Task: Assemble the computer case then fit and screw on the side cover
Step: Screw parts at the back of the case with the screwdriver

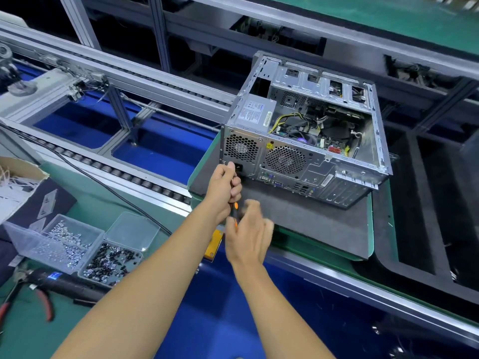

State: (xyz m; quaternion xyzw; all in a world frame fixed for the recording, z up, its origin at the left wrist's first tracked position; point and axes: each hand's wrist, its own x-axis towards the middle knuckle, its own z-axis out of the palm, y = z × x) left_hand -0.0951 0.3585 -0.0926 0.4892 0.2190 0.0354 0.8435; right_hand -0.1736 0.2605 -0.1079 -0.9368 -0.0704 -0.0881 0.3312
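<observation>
A grey metal computer case (305,130) lies on its side on a dark foam pad (311,221), its open side up with cables and boards showing. My left hand (225,185) grips a black and orange screwdriver (234,206) whose tip points at the lower left corner of the case's rear panel, near the power socket. My right hand (250,229) is blurred just below the handle's end, fingers loosely spread; whether it touches the handle is unclear. No side cover is in view.
Two clear boxes stand at the lower left, one with silver screws (64,242) and one with black screws (108,263). Red-handled pliers (39,304) and a black power tool (64,283) lie on the green bench. A roller conveyor (116,174) runs behind.
</observation>
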